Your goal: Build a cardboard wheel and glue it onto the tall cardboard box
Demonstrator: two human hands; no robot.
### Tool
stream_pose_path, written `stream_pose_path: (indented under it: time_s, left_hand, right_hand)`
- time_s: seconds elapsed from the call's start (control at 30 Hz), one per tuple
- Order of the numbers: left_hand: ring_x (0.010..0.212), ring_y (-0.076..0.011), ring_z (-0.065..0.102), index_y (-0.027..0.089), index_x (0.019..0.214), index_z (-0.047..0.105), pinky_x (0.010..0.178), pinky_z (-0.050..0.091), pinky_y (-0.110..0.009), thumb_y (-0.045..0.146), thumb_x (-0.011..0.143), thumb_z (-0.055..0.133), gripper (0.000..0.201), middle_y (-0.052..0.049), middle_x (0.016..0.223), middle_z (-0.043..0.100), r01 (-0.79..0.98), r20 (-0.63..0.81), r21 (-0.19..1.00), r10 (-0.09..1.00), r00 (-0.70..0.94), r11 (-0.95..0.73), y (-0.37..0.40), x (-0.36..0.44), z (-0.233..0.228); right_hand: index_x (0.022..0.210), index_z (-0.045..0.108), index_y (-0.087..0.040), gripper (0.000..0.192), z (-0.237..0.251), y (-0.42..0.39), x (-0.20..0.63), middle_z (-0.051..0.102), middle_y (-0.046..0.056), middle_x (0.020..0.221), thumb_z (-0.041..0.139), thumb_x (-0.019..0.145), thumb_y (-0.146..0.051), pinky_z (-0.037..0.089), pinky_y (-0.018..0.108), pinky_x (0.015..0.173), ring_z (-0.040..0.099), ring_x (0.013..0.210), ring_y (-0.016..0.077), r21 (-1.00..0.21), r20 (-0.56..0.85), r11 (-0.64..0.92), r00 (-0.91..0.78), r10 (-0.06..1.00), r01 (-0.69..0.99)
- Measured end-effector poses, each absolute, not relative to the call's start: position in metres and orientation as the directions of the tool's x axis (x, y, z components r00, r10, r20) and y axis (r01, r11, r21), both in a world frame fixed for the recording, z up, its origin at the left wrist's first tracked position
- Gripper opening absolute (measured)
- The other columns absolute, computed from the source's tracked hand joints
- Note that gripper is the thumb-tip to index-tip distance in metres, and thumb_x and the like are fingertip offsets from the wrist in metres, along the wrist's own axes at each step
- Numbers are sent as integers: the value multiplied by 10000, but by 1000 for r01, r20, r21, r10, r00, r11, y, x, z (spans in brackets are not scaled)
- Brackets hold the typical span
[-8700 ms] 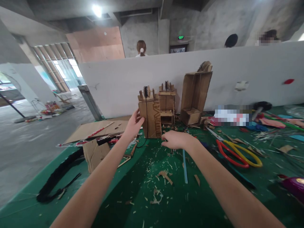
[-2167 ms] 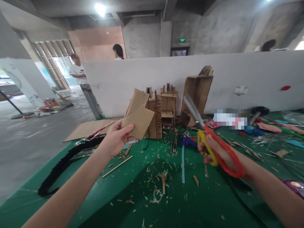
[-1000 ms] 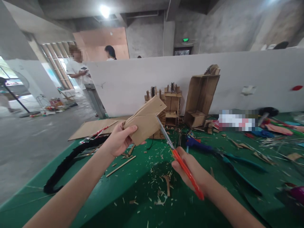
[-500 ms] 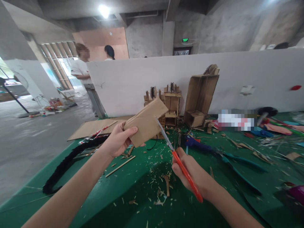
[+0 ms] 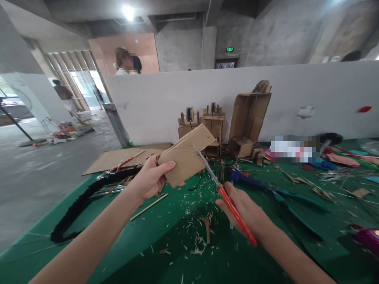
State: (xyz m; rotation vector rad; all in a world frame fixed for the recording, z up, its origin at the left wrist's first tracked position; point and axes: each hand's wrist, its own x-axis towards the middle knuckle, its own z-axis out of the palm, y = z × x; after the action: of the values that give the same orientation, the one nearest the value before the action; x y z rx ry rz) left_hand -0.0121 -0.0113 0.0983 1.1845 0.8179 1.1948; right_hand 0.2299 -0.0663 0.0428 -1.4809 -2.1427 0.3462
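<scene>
My left hand (image 5: 149,179) grips a folded piece of brown cardboard (image 5: 187,153) by its left end and holds it above the green table (image 5: 166,252). My right hand (image 5: 245,211) holds red-handled scissors (image 5: 225,195). Their blades point up and left and meet the cardboard's right edge. Behind the cardboard stand small cardboard models with spools on top (image 5: 189,120) and a taller open cardboard box (image 5: 248,118).
Cardboard scraps litter the green table. A black braided cord (image 5: 79,201) lies at left, flat cardboard sheets (image 5: 124,157) behind it. A blue tool (image 5: 245,181), teal strips and colourful clutter sit at right. A white partition (image 5: 296,94) backs the table; people stand beyond.
Over the last second the cardboard and scissors dropped slightly and the blades stay at the cardboard's edge. Earlier my hands left the cardboard model, picked up the cardboard and the scissors. People behind have moved.
</scene>
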Motion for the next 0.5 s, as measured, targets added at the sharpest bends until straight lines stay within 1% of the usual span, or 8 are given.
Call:
stream_pose_path:
  time_s: [0.1,0.23,0.33,0.4,0.5]
  left_hand:
    - [782,-249,690,158,999,547,582,632,-426,191,677,748,380,-84,1008,678,-257,100,966,970,223,-41,-11,-12,96]
    - [779,-239,685,159,995,568,573,629,-403,197,698,730,340,-80,990,683,-265,95,964,963,252,-26,-11,-11,94]
    - [745,-219,679,161,993,579,560,619,-379,192,689,734,342,-72,964,688,-269,85,963,965,247,-16,-10,-12,94]
    - [704,-200,669,155,970,595,553,606,-352,194,674,744,333,-65,912,692,-254,69,967,969,235,-7,-9,-14,96]
    - [665,-170,644,152,931,633,532,569,-279,217,645,770,324,-46,824,683,-164,59,986,969,241,-19,-7,-21,101]
  right_hand:
    - [819,370,-232,287,38,-64,233,581,50,682,324,903,-503,415,312,548,575,615,215,-458,287,391,-283,915,799]
    - [856,414,-220,299,27,-60,237,609,75,689,375,899,-513,385,305,508,560,584,212,-441,342,406,-268,901,801]
    - [848,403,-228,301,24,-57,238,601,64,676,361,907,-521,381,302,509,542,573,202,-448,335,403,-269,903,798]
    - [842,390,-235,307,23,-56,238,592,52,670,342,908,-531,382,301,513,538,576,199,-453,324,394,-265,908,800]
    - [843,387,-238,310,24,-55,237,592,51,689,334,903,-538,383,299,522,549,597,203,-459,299,372,-254,920,807]
